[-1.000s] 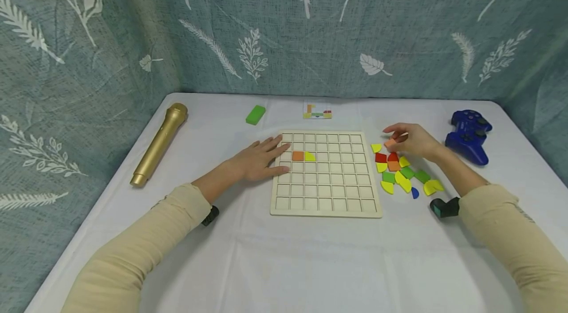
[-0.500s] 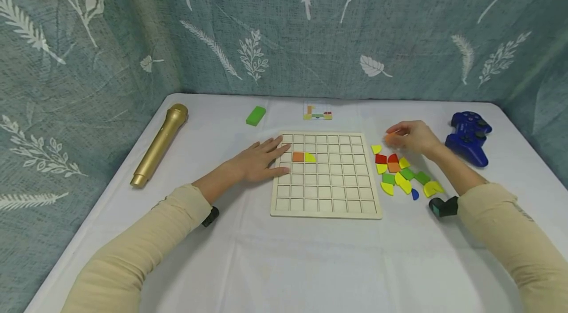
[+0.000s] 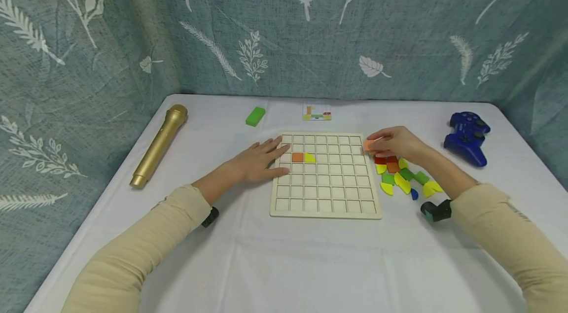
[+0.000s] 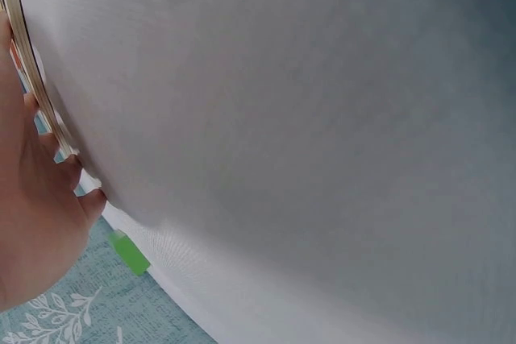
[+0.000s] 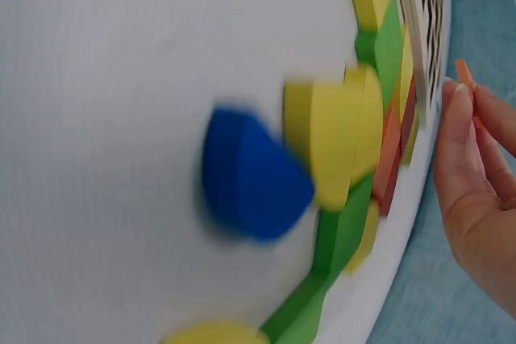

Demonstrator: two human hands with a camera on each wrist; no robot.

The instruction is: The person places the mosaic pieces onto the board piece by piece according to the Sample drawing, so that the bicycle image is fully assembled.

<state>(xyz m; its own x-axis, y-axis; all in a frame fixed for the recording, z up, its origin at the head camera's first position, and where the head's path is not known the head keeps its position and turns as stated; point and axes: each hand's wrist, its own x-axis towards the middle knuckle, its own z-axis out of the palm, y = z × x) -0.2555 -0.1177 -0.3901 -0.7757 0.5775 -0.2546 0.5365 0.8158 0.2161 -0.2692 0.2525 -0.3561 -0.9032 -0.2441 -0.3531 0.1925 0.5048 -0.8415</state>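
Note:
A wooden grid board (image 3: 327,193) lies in the middle of the white table. In its second row from the left sit an orange square tile (image 3: 298,157) and a yellow quarter-round tile (image 3: 309,157). My left hand (image 3: 259,161) rests on the board's left edge with its fingers spread. Beside the board's upper right edge, my right hand (image 3: 398,143) pinches another orange tile (image 3: 368,145) between thumb and fingers; the right wrist view shows its thin edge. Just below that hand lies a loose group of red, yellow, green and orange tiles, with a blue half-round tile (image 3: 414,194) at its near side.
A small picture card (image 3: 317,111) with a coloured pattern lies behind the board, and a green block (image 3: 255,116) to its left. A gold microphone (image 3: 159,146) is at the far left, and a blue game controller (image 3: 468,138) at the right.
My right hand has lifted the orange tile from the pile's far side and carried it left to the board's right edge. My left hand has stayed in place.

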